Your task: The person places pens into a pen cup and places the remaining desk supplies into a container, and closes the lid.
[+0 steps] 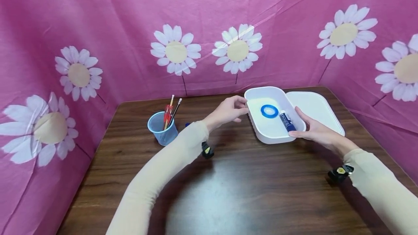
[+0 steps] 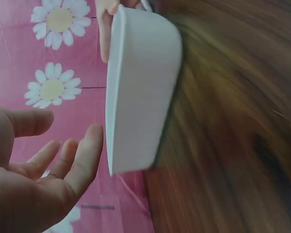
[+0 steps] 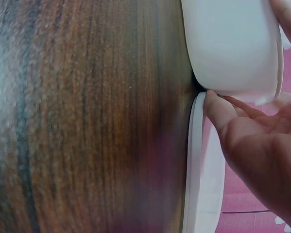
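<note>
A white plastic box (image 1: 266, 135) stands without its lid on the table. Inside it lie a blue ring (image 1: 269, 111) that looks like a roll of tape and a dark blue glue stick (image 1: 287, 120) with a white end. At the box's right side, my right hand (image 1: 311, 130) grips the wall, thumb over the rim and fingers low against the outside. My left hand (image 1: 228, 111) is by the left rim, its fingers loosely spread; the left wrist view shows them beside the box (image 2: 145, 92), not wrapped round it. The white lid (image 1: 318, 108) lies flat to the right.
A light blue mesh pen cup (image 1: 156, 126) holds pencils and a red-handled item (image 1: 168, 111). Something small and blue (image 1: 187, 124) peeks out behind my left sleeve. A pink flowered cloth (image 1: 209, 3) hangs behind the wooden table (image 1: 261, 191).
</note>
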`<state>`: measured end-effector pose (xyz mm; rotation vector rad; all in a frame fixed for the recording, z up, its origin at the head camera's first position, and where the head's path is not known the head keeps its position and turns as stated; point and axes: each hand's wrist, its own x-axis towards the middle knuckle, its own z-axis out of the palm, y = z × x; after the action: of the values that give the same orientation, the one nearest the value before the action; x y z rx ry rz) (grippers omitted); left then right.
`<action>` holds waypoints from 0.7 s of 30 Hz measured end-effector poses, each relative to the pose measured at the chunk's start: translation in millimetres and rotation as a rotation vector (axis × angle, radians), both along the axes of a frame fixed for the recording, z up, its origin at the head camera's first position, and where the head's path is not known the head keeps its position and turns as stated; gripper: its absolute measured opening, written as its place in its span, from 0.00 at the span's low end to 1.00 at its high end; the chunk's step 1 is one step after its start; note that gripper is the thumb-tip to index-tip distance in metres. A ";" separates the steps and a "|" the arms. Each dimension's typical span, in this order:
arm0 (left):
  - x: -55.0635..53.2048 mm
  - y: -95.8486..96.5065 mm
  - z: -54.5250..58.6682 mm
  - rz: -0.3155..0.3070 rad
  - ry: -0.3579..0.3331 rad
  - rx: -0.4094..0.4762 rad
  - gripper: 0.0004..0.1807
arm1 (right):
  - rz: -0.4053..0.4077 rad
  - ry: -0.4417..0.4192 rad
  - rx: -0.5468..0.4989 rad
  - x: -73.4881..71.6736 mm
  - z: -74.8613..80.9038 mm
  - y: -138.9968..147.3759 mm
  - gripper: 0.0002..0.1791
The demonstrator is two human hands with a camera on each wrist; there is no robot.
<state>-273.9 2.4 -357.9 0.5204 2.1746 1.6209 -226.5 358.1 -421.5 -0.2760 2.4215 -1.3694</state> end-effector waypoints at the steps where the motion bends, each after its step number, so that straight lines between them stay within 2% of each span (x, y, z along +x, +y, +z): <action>1: 3.1 -8.9 -1.7 0.008 0.031 -0.010 0.21 | 0.001 -0.001 -0.004 -0.5 -0.9 -0.2 0.60; 5: 13.3 -41.2 -6.0 0.054 0.204 -0.119 0.20 | 0.000 0.004 0.005 -1.8 -3.2 1.1 0.59; 8: 20.2 -61.4 -9.1 0.091 0.298 -0.189 0.20 | 0.005 0.006 0.010 -2.3 -3.8 3.4 0.59; 10: 24.9 -73.6 -12.6 0.112 0.304 -0.207 0.20 | 0.009 0.004 0.004 -2.4 -3.7 4.5 0.59; 18: 42.6 -110.6 -33.6 0.204 0.242 -0.232 0.23 | 0.005 -0.009 -0.009 -2.6 -3.4 3.7 0.59; 21: 48.8 -120.3 -41.6 0.243 0.259 -0.234 0.24 | 0.009 -0.009 -0.012 -3.2 -3.9 2.5 0.59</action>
<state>-225.1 -117.9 -399.4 0.4281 2.6684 1.4504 -229.7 360.6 -425.4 -0.2828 2.4029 -1.3791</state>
